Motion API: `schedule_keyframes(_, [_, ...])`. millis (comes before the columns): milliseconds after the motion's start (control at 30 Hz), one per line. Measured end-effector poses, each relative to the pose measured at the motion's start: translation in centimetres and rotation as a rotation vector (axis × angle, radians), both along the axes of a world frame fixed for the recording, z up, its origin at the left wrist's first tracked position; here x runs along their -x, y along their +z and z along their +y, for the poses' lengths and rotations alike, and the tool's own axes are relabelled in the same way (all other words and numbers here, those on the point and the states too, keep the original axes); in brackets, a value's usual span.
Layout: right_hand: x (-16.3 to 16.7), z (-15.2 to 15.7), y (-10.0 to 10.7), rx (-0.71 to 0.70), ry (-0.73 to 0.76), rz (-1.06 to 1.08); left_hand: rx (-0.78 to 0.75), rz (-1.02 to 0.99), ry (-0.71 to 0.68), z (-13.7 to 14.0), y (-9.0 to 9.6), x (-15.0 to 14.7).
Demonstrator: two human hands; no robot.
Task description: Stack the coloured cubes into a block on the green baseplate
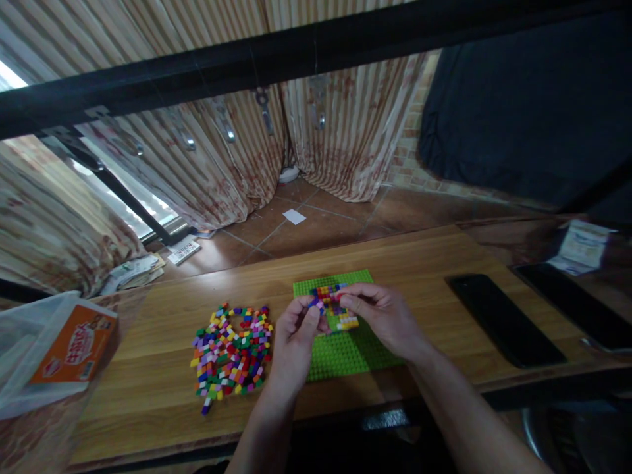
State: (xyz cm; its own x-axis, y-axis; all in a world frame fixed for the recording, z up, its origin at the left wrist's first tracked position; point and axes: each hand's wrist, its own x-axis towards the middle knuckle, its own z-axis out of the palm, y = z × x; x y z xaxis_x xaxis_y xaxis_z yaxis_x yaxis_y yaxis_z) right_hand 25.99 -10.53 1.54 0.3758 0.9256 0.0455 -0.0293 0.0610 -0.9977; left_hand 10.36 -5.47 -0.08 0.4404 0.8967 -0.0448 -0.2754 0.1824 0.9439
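Observation:
A green studded baseplate point(340, 359) lies on the wooden table, with rows of coloured toy bricks point(348, 322) built on its upper part. Over the plate's left side is my left hand point(295, 332), its thumb and fingers closed on a few small toy bricks point(316, 303), blue-purple and pinkish. My right hand point(382, 315) pinches a small red brick point(338, 297) between thumb and forefinger, close to the left fingertips. Both hands hide part of the built rows. To the left of my left hand spreads a loose pile of small multicoloured bricks point(232, 352).
A black phone point(506, 319) lies on the table's right side, with another dark flat device point(575, 306) beyond it. At the far left stands an orange-labelled box point(74, 342) in clear plastic. A dark bar point(207, 59) crosses above, before striped curtains point(340, 138).

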Motion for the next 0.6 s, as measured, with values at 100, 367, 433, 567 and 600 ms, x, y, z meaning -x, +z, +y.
schedule_keyframes(100, [-2.2,-0.1,-0.5,0.040,-0.169,-0.076,0.031,-0.019,0.058,0.4,0.2,0.3])
schedule_keyframes(367, [-3.5,-0.2,-2.2,0.031,-0.123,-0.367,0.015,0.084,0.175,1.2,-0.2,1.1])
schedule_keyframes(433, [-3.3,0.0,-2.7,0.069,-0.096,-0.393,0.018,0.099,0.180,1.3,-0.2,1.1])
schedule_keyframes(567, [-3.0,0.4,-3.1,0.153,-0.099,-0.408,0.022,0.121,0.183,1.3,-0.2,1.1])
schedule_keyframes(600, [-2.9,0.5,-3.1,0.164,-0.105,-0.409,0.022,0.125,0.185,1.3,-0.1,1.1])
